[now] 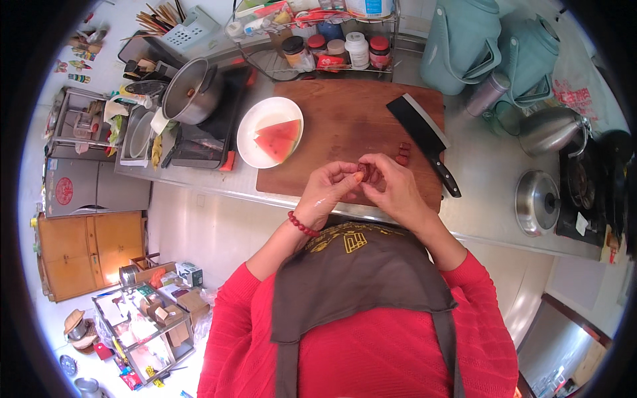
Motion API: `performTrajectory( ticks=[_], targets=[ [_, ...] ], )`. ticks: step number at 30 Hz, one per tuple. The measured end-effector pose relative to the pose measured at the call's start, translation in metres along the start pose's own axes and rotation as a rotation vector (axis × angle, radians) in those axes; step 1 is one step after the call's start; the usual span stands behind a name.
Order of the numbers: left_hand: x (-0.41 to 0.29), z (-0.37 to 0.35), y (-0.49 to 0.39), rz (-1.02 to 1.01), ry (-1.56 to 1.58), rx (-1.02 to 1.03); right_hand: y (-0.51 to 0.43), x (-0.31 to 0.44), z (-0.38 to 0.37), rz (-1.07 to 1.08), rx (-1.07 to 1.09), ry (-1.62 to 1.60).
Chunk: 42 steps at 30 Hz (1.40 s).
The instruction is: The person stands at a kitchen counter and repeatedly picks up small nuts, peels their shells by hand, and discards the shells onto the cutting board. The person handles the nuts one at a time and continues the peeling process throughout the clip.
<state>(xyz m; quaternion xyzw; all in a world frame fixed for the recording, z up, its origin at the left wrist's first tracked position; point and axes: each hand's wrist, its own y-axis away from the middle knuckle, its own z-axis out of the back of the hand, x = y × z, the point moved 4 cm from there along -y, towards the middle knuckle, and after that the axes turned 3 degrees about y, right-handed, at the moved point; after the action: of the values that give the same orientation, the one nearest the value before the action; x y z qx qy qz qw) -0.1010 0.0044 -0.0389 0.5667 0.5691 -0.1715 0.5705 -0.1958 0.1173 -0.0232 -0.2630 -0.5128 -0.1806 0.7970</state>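
Over the front of a wooden cutting board point(343, 119), my left hand point(332, 186) and my right hand point(390, 184) meet, pinching a small dark red piece of food point(365, 172) between their fingertips. What food it is, I cannot tell. A few similar dark red pieces point(402, 158) lie on the board just beyond my right hand. A cleaver point(420, 127) with a dark blade face and black handle rests across the board's right side, its handle past the edge. To the left, a white plate point(249, 144) overlaps the board and holds watermelon slices point(278, 141).
A steel pot point(191, 94) stands at the left by a black cooktop. Behind the board is a wire rack point(318, 22) with jars. Teal jugs point(460, 45), a steel kettle point(550, 132) and a domed lid point(536, 203) stand at the right.
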Motion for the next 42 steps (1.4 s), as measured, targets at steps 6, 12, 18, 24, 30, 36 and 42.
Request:
performTrajectory(
  ticks=[6,12,18,24,30,36,42],
  targets=[
    [-0.001,0.001,0.008,-0.035,0.052,0.06,0.007,0.011,0.008,0.074,-0.003,0.044],
    [-0.007,-0.006,0.014,-0.01,0.126,0.071,0.015,0.003,0.007,0.026,-0.063,-0.091],
    [-0.019,-0.008,0.021,-0.047,-0.06,0.01,0.014,0.011,0.005,0.1,-0.014,0.0],
    [-0.017,-0.005,0.022,-0.152,-0.083,-0.068,0.009,-0.001,-0.004,-0.192,0.085,-0.358],
    [-0.022,-0.005,0.024,-0.095,-0.038,-0.072,0.012,-0.017,-0.013,-0.412,0.067,-0.811],
    [-0.019,-0.004,0.023,-0.083,-0.043,-0.067,0.012,-0.016,-0.016,-0.492,0.168,-0.745],
    [-0.011,0.003,0.019,-0.077,-0.157,0.0,0.012,-0.014,-0.015,-0.421,0.169,-0.657]
  ],
)
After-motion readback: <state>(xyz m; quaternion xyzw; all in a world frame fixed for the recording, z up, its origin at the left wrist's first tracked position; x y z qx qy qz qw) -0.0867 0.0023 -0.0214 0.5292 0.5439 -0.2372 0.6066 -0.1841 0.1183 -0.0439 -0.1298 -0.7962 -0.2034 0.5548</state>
